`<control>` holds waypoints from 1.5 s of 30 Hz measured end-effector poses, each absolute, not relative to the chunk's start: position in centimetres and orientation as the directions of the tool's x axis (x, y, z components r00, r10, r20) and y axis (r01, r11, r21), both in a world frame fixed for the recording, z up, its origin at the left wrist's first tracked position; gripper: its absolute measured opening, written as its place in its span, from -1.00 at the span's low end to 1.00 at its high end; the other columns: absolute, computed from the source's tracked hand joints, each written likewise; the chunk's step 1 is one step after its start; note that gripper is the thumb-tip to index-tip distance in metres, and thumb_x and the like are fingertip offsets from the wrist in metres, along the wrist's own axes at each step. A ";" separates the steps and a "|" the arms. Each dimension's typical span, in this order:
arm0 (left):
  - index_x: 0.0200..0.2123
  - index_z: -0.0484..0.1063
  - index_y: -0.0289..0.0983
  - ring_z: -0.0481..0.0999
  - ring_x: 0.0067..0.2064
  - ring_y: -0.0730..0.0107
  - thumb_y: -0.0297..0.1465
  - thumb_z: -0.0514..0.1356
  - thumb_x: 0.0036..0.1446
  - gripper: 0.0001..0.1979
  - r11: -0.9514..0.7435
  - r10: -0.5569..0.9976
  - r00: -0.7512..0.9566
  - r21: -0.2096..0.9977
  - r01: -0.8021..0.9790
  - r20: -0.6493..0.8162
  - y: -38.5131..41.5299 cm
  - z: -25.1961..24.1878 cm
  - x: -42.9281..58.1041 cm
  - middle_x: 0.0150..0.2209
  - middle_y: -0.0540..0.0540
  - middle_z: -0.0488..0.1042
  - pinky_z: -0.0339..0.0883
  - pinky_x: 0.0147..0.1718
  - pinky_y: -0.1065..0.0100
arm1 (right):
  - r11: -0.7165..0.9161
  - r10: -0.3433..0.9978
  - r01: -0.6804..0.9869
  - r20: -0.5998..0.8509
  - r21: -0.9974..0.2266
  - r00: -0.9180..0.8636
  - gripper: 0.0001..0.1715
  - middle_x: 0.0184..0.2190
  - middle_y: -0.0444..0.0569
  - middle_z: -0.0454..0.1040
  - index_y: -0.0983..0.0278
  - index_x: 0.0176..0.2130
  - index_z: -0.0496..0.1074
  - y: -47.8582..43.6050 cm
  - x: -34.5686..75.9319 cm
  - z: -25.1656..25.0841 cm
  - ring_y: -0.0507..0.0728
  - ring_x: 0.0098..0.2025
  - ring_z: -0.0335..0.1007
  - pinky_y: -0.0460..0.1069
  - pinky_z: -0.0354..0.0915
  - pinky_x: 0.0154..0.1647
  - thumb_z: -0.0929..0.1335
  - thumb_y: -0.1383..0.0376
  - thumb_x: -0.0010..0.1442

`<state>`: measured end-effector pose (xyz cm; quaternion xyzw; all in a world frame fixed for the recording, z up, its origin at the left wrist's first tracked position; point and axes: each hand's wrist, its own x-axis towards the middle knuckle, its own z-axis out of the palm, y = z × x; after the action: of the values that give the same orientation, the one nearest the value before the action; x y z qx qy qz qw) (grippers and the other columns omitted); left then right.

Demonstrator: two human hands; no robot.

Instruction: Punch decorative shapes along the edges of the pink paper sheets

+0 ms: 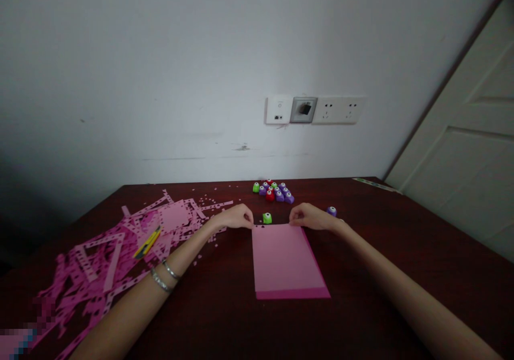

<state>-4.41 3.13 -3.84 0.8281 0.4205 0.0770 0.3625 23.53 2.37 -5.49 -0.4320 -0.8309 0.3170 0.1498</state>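
Observation:
A light pink sheet of paper point(287, 258) lies on the dark table, with a darker pink sheet point(293, 294) showing beneath it along the near and right edges. My left hand point(237, 216) pinches the far left corner of the paper, next to a few small dark marks that look like punched holes. At the far right corner, the fingers of my right hand point(307, 215) are closed on the paper's edge. Between my hands, just beyond the paper, stands a green craft punch point(267, 218). A purple craft punch point(331, 210) sits beside my right wrist.
Several green, red and purple punches point(279, 195) cluster near the wall. Punched pink strips and scraps point(114, 258) spread over the left side, with a yellow utility knife point(148, 242) on them. A thin patterned strip point(375, 184) lies at the far right edge.

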 end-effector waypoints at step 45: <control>-0.48 0.45 -0.36 0.39 -0.44 0.42 -0.30 0.13 -0.14 -0.77 -0.358 0.840 0.534 0.642 0.678 -0.096 4.2 -5.5 -4.6 -0.49 -0.07 0.46 0.18 -0.46 0.45 | 0.424 0.883 0.603 0.162 -0.676 -0.440 -0.80 -0.48 -0.06 0.45 0.34 -0.41 0.43 3.0 23.2 -7.4 0.05 -0.44 0.32 -0.08 0.20 -0.43 0.29 0.25 0.07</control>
<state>-4.57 4.24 -5.54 0.8145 0.4659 0.1256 0.3220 23.18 2.96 -7.38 -0.4622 -0.8036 0.2724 0.2575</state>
